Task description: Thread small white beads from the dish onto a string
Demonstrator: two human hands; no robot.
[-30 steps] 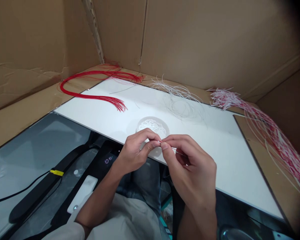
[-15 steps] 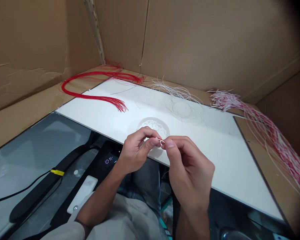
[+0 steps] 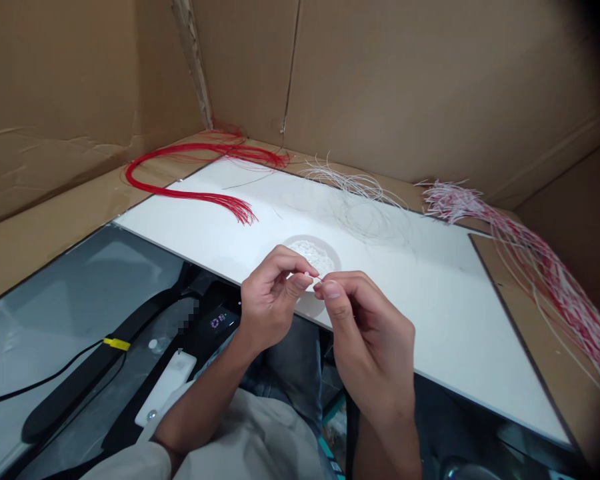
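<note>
Close together over the front edge of the white board, both my hands are closed in a pinch. Thumb and fingertips of my left hand (image 3: 270, 300) hold a tiny white piece (image 3: 307, 274), mostly covered by the fingers. My right hand (image 3: 370, 333) pinches a thin red-and-white wire (image 3: 319, 280), whose short end reaches toward the white piece. Whether the wire is inside the piece is too small to tell. Just behind the fingertips, a shallow round dish (image 3: 336, 259) holds many small white pieces (image 3: 311, 251), partly hidden by my left hand.
On the white board (image 3: 460, 307) lie a looped bundle of red wires (image 3: 180, 194) at left and loose white wires (image 3: 350, 181) at the back. A thick bundle of red and white wires (image 3: 545, 260) runs down the right side. Cardboard walls (image 3: 405, 87) enclose the back.
Both hands have shifted slightly left. The fingertips have moved a little apart, and more of the wire between them shows.
</note>
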